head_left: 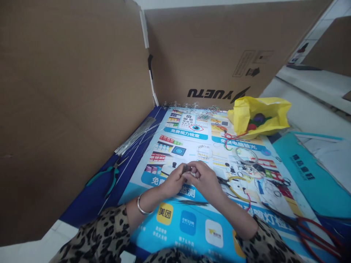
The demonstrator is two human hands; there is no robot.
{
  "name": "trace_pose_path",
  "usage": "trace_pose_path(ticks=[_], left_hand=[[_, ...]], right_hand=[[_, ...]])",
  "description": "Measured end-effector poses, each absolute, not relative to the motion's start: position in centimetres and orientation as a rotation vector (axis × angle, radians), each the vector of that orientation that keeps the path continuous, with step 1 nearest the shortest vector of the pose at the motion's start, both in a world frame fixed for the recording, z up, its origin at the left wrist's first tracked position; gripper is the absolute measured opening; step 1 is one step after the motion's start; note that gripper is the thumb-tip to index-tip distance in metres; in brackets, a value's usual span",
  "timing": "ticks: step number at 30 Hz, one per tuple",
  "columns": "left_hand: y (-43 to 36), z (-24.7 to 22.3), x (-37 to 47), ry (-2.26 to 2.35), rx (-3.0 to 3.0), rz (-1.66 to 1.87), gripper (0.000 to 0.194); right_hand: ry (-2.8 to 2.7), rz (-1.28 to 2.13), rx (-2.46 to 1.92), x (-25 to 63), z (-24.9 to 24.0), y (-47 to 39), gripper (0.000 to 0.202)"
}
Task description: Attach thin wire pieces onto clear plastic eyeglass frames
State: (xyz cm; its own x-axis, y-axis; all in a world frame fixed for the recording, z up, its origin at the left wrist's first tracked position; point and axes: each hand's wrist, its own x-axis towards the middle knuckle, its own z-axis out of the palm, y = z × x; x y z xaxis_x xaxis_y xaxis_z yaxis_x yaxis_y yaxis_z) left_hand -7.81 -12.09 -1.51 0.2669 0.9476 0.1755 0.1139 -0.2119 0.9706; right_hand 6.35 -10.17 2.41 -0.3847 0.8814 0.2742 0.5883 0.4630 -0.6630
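Observation:
My left hand (174, 179) and my right hand (202, 179) meet over the middle of the printed poster (175, 148). Both are closed, fingertips pressed together around a small dark piece (187, 168); its kind is too small and covered to make out. Just right of my right hand lie yellow-handled pliers (238, 186), partly behind the wrist. Below the hands rests a thin bundle of dark strips (193, 202). Farther off on the poster are a coil of pale wire (246, 156) and a small clear ring of beads or wire (204, 151).
Cardboard walls (197, 47) stand behind and at left. Teal-handled pliers (112, 177) and a bundle of metal wires (137, 135) lie left. At right are a yellow bag (263, 126) with coloured balls of yarn or similar, red-handled scissors (304, 228) and a teal bag (309, 168).

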Motion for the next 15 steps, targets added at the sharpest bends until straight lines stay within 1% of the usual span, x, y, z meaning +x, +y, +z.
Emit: trace_pose_path(ticks=[6, 8, 12, 15], left_hand=[[-12.20, -1.71, -7.71, 1.041, 1.597, 1.116, 0.026], [-12.30, -1.72, -7.69, 1.037, 1.572, 1.115, 0.032], [-12.50, -1.46, -7.78, 1.032, 1.551, 1.041, 0.052], [-12.45, -1.26, -8.00, 0.990, 1.589, 0.991, 0.055]], right_hand=[[-2.133, 0.605, -1.088, 5.80, 1.87, -10.08, 0.012], [-2.118, 0.628, -1.078, 5.74, 1.87, -10.10, 0.013], [-2.128, 0.639, -1.031, 5.58, 1.97, -10.19, 0.011], [-2.172, 0.597, -1.011, 5.55, 1.97, -10.24, 0.014]])
